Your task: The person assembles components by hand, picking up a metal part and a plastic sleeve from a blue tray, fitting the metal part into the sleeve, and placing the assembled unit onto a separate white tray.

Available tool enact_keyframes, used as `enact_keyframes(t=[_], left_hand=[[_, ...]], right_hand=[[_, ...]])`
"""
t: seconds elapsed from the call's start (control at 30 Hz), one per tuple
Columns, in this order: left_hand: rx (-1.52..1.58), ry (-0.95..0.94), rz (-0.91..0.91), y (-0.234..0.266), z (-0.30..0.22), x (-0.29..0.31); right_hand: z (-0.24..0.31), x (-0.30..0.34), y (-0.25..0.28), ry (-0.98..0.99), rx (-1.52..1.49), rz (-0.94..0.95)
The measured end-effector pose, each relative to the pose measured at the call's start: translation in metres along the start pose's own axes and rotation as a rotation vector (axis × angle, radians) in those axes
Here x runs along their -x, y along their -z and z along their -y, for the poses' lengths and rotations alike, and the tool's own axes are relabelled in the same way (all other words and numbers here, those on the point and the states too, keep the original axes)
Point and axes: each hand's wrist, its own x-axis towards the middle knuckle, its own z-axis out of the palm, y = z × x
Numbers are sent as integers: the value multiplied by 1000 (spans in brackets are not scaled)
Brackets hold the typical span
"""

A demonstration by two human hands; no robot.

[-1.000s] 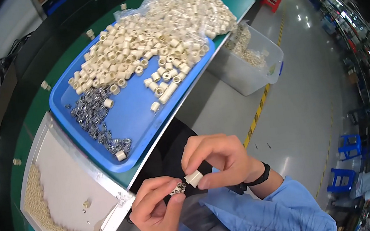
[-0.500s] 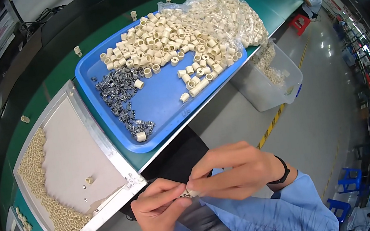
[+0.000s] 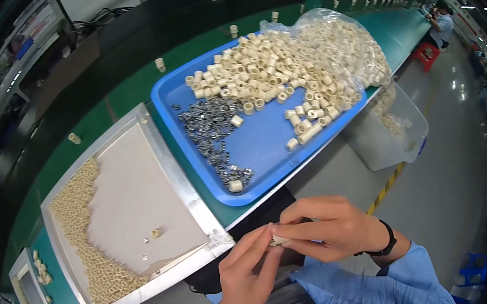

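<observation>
In front of my body, a small cream plastic fitting [image 3: 278, 240] is pinched between both hands, mostly hidden by the fingertips. My left hand [image 3: 243, 276] grips it from the left with thumb and fingers. From the other side, my right hand [image 3: 332, 226] closes its thumb and fingers on the same piece. Beyond the hands lies a blue tray [image 3: 259, 171] holding a heap of cream cylindrical fittings [image 3: 262, 65] and a pile of small dark metal clips [image 3: 205, 126]. A clear plastic bag [image 3: 343, 38] full of such fittings rests on the tray's far right end.
Left of the tray, a framed board [image 3: 130, 186] carries packed rows of fittings and a few loose pieces. Single fittings stand along the green conveyor [image 3: 123, 91]. A translucent bin [image 3: 379, 145] sits beyond the bench edge. People work at far right and lower left.
My view has swung, so the tray and board appear farther right and lower. My hands stay pinched together on the fitting, with the left hand's fingers now pointing more upward.
</observation>
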Motion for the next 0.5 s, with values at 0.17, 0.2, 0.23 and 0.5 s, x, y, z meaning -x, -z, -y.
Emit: enact_keyframes(t=[0.17,0.2,0.23,0.5], left_hand=[[-239,-80,83,20,-4,-18],[-227,-32,92,23,-5,-22],[-213,13,104,26,-6,-26],[-204,-8,1,55,5,-48]], right_hand=[[-7,-15,-7,88,27,14],[-9,-20,-10,100,43,13],[-11,-24,-12,110,63,9],[-26,-62,-26,172,122,32]])
